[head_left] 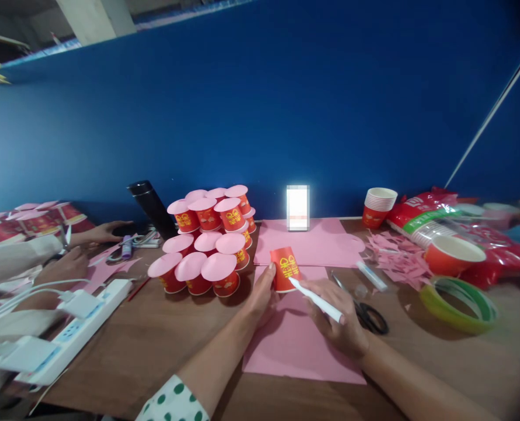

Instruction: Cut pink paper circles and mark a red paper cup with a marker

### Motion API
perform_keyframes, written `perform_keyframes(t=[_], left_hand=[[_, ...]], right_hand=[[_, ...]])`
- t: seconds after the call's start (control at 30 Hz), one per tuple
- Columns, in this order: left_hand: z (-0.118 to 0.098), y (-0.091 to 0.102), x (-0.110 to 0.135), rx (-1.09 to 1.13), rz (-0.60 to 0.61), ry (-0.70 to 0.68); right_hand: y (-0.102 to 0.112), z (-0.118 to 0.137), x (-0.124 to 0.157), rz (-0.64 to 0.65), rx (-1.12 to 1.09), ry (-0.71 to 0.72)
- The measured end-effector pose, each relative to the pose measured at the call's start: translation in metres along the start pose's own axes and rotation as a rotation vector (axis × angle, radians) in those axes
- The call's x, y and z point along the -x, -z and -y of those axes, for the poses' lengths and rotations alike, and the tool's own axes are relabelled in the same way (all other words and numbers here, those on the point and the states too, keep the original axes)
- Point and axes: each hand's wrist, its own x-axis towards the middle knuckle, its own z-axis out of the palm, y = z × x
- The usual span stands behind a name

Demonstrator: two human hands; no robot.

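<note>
Our left hand (263, 297), half curled, holds the red cup (286, 269); our right hand (339, 321) pinches the pen (318, 300); we should stay steady.

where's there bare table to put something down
One bare patch of table lies between the power strip and the left forearm, in front of the pink-topped cups. Another lies between the right forearm and the tape roll. Crowded: the back right, with paper scraps and a red bag, and around the red cup in the left hand.
</note>
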Motion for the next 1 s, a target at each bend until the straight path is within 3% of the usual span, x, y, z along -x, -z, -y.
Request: perform_keyframes(t=[1.0], left_hand=[[-0.0029,-0.0063,0.0031,-0.004,-0.015,0.01]], right_hand=[[-0.0015,-0.0019,0.0008,0.02,0.044,-0.005]])
